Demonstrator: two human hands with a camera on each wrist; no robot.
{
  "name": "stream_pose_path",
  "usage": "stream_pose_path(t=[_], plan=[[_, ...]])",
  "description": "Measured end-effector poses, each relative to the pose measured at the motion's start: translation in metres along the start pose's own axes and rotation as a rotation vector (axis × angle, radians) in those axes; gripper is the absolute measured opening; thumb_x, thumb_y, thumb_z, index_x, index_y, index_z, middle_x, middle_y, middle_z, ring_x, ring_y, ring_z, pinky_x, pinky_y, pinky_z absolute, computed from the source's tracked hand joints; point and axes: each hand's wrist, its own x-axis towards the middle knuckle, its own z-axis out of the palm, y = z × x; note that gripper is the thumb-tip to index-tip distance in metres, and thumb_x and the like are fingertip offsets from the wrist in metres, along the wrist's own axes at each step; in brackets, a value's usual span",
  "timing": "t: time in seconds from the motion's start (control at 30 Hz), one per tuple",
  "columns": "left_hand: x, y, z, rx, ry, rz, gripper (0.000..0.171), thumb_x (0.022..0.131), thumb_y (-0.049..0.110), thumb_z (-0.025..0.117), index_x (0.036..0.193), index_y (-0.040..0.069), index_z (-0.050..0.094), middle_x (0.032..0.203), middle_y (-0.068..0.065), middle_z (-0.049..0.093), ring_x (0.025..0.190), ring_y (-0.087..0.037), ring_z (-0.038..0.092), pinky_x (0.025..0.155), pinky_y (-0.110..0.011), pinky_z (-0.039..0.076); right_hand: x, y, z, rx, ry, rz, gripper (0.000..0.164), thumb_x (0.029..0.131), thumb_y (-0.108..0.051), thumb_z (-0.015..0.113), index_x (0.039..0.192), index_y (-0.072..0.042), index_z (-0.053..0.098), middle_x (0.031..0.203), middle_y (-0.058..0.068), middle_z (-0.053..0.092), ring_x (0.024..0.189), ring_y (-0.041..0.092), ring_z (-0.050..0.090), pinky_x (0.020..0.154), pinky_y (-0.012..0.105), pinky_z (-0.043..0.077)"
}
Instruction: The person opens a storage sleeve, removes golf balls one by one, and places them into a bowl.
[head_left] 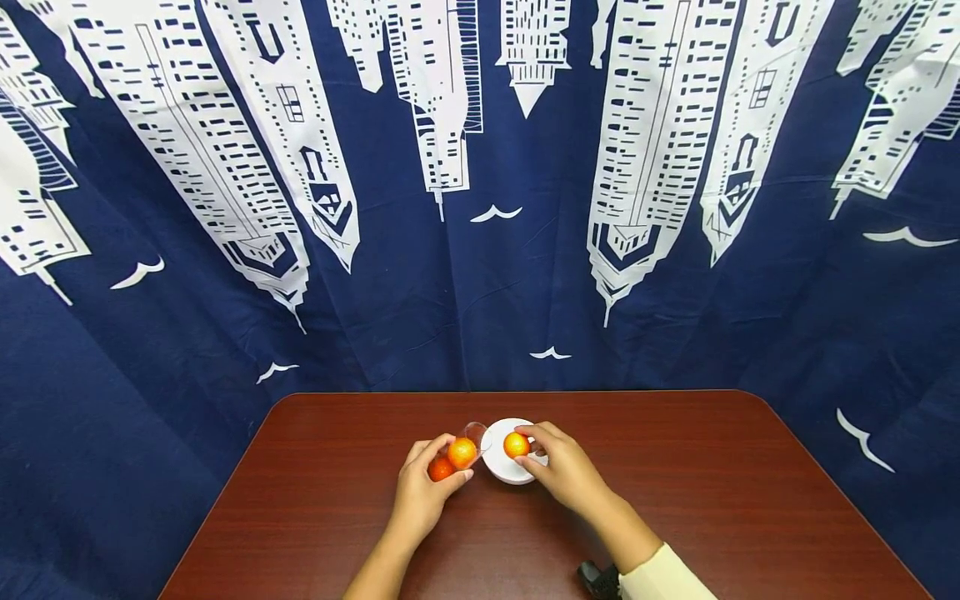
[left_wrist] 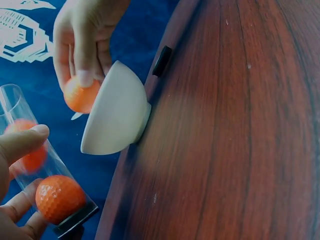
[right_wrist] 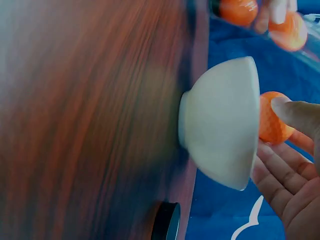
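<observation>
My left hand (head_left: 423, 483) grips a clear tube (left_wrist: 65, 167) with a black base, tilted with its mouth toward the bowl. Two orange golf balls are inside it: the lower ball (left_wrist: 60, 199) sits against the base, the upper ball (head_left: 462, 452) higher up by the thumb. Thumb and fingers of my right hand (head_left: 570, 467) pinch another orange golf ball (right_wrist: 274, 117). That ball is right at the rim of a white bowl (right_wrist: 220, 120), over its opening in the head view. The bowl stands upright on the table, its inside partly hidden by the right hand.
A small black round cap-like piece (right_wrist: 166, 220) lies on the reddish-brown wooden table (head_left: 337, 533) beyond the bowl. Behind the table's far edge hangs a dark blue cloth (head_left: 405, 317) printed with white buildings and birds. A black strap (head_left: 596, 577) is at the right wrist.
</observation>
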Motion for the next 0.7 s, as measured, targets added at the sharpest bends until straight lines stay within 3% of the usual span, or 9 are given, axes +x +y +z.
stream_pose_path(t=[0.27, 0.5, 0.7], plan=[[0.002, 0.0, -0.003, -0.058, 0.01, -0.047, 0.048, 0.074, 0.019, 0.091, 0.118, 0.025, 0.071, 0.112, 0.001, 0.063, 0.105, -0.016, 0.059, 0.095, -0.031, 0.051, 0.012, 0.005, 0.005, -0.225, -0.139, -0.056, 0.038, 0.082, -0.009, 0.082, 0.118, -0.004, 0.071, 0.106, 0.005, 0.071, 0.093, 0.02, 0.069, 0.087, 0.039, 0.057], [0.003, -0.001, -0.003, -0.056, -0.008, -0.056, 0.049, 0.075, 0.021, 0.09, 0.12, 0.024, 0.071, 0.114, 0.0, 0.063, 0.106, -0.015, 0.06, 0.098, -0.038, 0.051, 0.019, 0.002, 0.008, -0.275, -0.238, -0.114, 0.037, 0.081, -0.008, 0.082, 0.115, -0.001, 0.072, 0.104, 0.01, 0.072, 0.093, 0.023, 0.068, 0.088, 0.04, 0.057], [0.003, -0.002, -0.003, -0.062, 0.0, -0.055, 0.049, 0.074, 0.021, 0.091, 0.119, 0.024, 0.071, 0.113, 0.001, 0.063, 0.105, -0.015, 0.06, 0.096, -0.033, 0.051, 0.024, 0.004, 0.01, -0.305, -0.29, -0.118, 0.034, 0.079, -0.006, 0.083, 0.111, -0.002, 0.073, 0.097, 0.008, 0.071, 0.084, 0.02, 0.065, 0.083, 0.036, 0.056]])
